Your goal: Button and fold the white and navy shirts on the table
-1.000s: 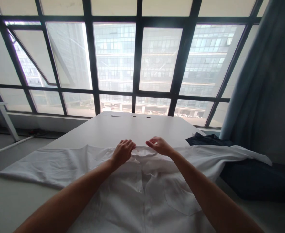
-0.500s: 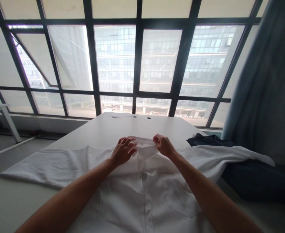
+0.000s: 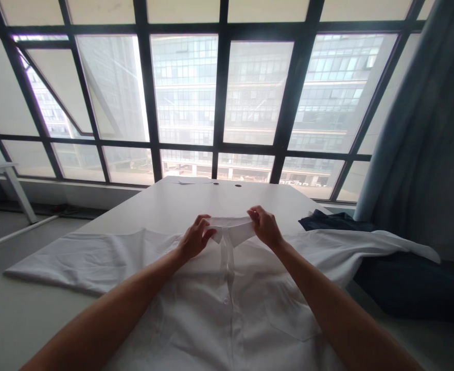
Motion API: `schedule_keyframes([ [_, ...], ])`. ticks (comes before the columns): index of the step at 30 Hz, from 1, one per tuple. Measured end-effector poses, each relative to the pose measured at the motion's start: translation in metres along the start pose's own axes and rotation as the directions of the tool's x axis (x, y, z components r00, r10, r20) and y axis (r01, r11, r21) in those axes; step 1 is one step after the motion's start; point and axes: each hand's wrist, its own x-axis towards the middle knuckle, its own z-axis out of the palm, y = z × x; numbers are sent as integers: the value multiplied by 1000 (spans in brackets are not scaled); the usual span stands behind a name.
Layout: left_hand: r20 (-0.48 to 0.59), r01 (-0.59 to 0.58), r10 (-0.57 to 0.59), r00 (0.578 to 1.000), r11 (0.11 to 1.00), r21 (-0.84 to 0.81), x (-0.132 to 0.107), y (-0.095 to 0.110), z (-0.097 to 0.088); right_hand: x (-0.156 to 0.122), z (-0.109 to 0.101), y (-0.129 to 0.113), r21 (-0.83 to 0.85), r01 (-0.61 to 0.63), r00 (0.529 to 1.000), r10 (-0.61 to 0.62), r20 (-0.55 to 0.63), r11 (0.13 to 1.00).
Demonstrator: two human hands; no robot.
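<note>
Pinching the right end of the white collar [image 3: 240,230] between thumb and fingers, the right hand [image 3: 265,226] is holding that corner. The left hand [image 3: 196,238] is touching the other end, its thumb and fingers standing apart; whether it is gripping cloth I cannot tell. The middle of the collar is spanning the space between them. Nearer the viewer, the white shirt [image 3: 196,304] is lying front up on the table [image 3: 211,201]. Its left-side sleeve [image 3: 80,257] is reaching the table's left edge, while its right-side sleeve [image 3: 377,242] is crossing over dark cloth [image 3: 404,288]. Beyond the collar, the table top is giving room up to its far edge, where two round holes [image 3: 238,185] are showing before the window [image 3: 258,93]. The dark cloth and a curtain [image 3: 416,129] are crowding the right side.

The forearms [image 3: 126,304] are covering parts of the shirt, and the view is cutting off its lower end. The pocket [image 3: 289,319] is showing only faintly. The dark cloth is fading into shadow; whether it is one piece or two I cannot tell.
</note>
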Motion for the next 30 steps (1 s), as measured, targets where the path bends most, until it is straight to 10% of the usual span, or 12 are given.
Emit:
schedule_keyframes([
  [9, -96, -10, 3, 995, 997, -72, 4, 0, -4, -2, -10, 38, 221, -176, 816, 17, 577, 959],
  [12, -98, 47, -48, 994, 999, -10, 5, 1, -4, -4, -6, 33, 114, -206, 843, 117, 526, 972],
  [17, -73, 234, -222, 972, 935, 265, 12, 14, -12, -6, -3, -9, -441, -88, 982, 153, 112, 893],
  [20, 165, 317, -376, 912, 900, 298, 18, 33, -20, -8, -4, -37, -477, -30, 958, 161, 237, 879],
  [22, 352, 360, -430, 832, 899, 249, 21, 47, -23, -10, -5, -52, -379, -42, 867, 222, 446, 924],
  [27, 680, 404, -363, 637, 908, 106, 20, 64, -18, -23, 1, -75, -216, -172, 403, 268, 875, 961],
  [30, 730, 454, -386, 565, 883, 116, 15, 65, -14, -30, 5, -82, -265, -155, 362, 305, 881, 952],
])
